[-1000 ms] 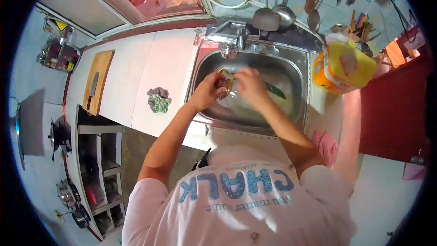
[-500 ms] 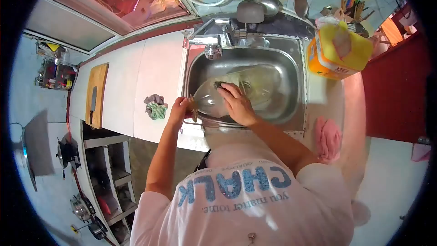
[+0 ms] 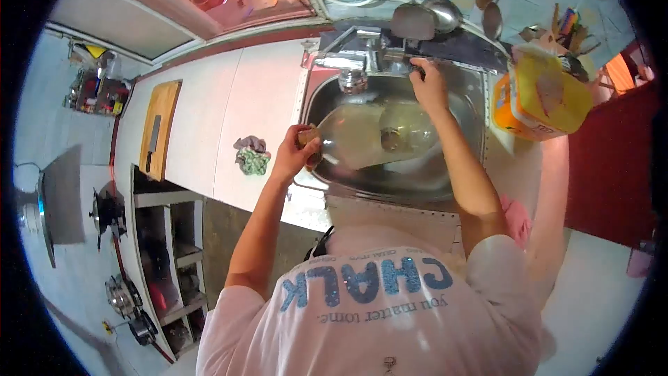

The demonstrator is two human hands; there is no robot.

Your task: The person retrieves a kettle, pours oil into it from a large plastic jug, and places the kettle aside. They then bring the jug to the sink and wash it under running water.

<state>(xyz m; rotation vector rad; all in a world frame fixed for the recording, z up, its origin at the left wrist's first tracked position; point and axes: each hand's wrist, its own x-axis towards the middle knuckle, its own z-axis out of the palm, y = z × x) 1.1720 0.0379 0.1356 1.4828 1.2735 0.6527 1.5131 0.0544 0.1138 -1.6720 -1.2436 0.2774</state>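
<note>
A large clear jug [image 3: 362, 134] lies on its side in the steel sink [image 3: 445, 179], its neck pointing left. My left hand [image 3: 296, 152] is wrapped round the neck, which has a brownish collar. At the sink's back rim, to the right of the tap [image 3: 353, 69], my right hand [image 3: 430, 83] pinches a small dark scouring pad [image 3: 417, 64] at its fingertips. The pad is mostly hidden by my fingers. Through the jug's wall the round drain [image 3: 392, 139] shows.
Left on the counter lie a crumpled cloth [image 3: 252, 156] and a cutting board [image 3: 164, 101] bearing a knife [image 3: 153, 141]. A yellow and orange container [image 3: 539, 101] stands right of the sink, with a pink cloth [image 3: 516, 221] nearer me. Utensils, including a ladle [image 3: 442, 14], hang behind.
My right hand has left the jug's side and moved back and right to the sink's rear rim. My left hand keeps the neck, and the jug has turned slightly. The view has shifted.
</note>
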